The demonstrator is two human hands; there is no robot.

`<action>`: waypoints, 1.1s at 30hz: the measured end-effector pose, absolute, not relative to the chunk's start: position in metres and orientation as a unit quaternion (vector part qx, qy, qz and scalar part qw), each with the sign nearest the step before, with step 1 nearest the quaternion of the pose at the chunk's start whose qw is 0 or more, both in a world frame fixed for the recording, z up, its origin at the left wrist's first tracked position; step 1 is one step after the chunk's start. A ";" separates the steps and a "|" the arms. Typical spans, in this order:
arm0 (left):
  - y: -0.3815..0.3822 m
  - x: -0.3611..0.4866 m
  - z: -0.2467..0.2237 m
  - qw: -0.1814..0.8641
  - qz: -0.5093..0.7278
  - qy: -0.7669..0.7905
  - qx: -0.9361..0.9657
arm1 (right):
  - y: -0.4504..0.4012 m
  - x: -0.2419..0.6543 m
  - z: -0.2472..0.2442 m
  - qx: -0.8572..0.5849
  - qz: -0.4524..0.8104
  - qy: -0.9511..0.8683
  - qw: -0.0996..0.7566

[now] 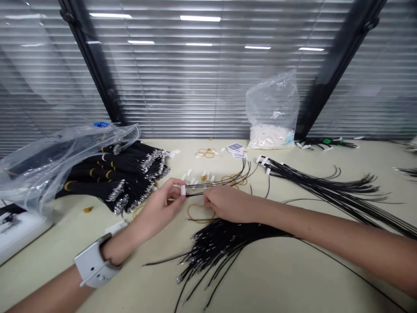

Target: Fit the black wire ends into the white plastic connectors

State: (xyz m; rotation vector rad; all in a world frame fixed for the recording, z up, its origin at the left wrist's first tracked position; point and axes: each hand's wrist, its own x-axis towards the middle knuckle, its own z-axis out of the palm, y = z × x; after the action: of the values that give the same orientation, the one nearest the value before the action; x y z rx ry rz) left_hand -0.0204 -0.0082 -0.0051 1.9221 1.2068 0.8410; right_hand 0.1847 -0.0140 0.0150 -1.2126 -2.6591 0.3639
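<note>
Between its thumb and fingers, my left hand [166, 204] pinches a small white connector [183, 190]. Thin black wires [224, 183] run from the connector to the right, passing just above my right hand [224, 202]. My right hand is closed, its fingertips near the wires; whatever lies between them is hidden. Below my right hand a thick bundle of loose black wires [221, 243] with metal tips spreads on the table. A yellow rubber band [195, 214] lies left of my right hand. Several white connectors [193, 181] sit behind the wires.
Banded black cable bundles [120, 174] lie at the left, partly under clear plastic [58, 148]. A bag of white parts [272, 135] stands at the back. Wires with white connectors [312, 187] stretch rightward. Printed cards [236, 149] and more rubber bands [206, 153] lie near the back edge.
</note>
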 end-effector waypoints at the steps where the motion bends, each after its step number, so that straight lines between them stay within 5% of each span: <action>1: -0.007 -0.021 -0.007 0.360 0.329 0.462 0.741 | -0.014 0.186 0.019 -0.402 0.127 -0.900 0.106; 10: -0.013 -0.017 -0.009 0.374 0.328 0.456 0.738 | 0.027 0.229 0.023 -0.556 0.056 -0.776 0.292; 15: -0.017 -0.014 -0.009 0.382 0.317 0.452 0.741 | -0.006 0.222 0.021 -0.481 0.111 -0.825 0.274; 21: -0.022 -0.010 -0.009 0.396 0.306 0.440 0.746 | -0.062 0.199 0.014 -0.285 0.236 -0.922 0.116; 33: -0.026 -0.009 -0.005 0.491 0.259 0.439 0.707 | -0.055 0.202 -0.003 -0.397 0.223 -0.856 0.244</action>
State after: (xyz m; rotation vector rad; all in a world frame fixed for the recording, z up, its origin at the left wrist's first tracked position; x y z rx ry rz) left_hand -0.0089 -0.0263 -0.0046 1.7164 1.0657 0.6280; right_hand 0.2017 -0.0552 -0.0032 -1.0837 -2.3380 0.6093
